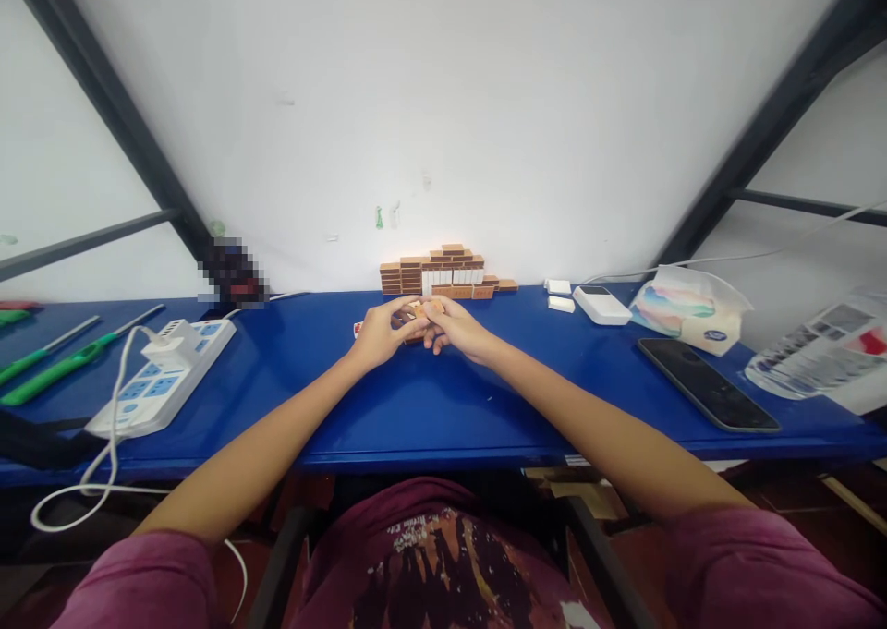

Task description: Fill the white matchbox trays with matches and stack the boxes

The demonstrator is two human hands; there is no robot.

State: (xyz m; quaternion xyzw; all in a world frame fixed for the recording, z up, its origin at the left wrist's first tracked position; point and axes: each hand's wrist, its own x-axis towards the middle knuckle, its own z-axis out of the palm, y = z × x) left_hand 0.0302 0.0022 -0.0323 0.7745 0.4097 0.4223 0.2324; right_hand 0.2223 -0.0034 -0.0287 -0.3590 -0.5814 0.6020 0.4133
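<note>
- Okay, I saw the left hand and right hand, fingers gripping a small orange box between them.
- Box hung over the desk, before the stacked boxes.
- Judged it light, stiff, crushable card; best held by its edges.

White power strip with plugged-in charger well left of the grip, green-handled tools farther left, white device to its right, tissue pack farther right, dark phone right and nearer, clear bottle rightmost.
</note>
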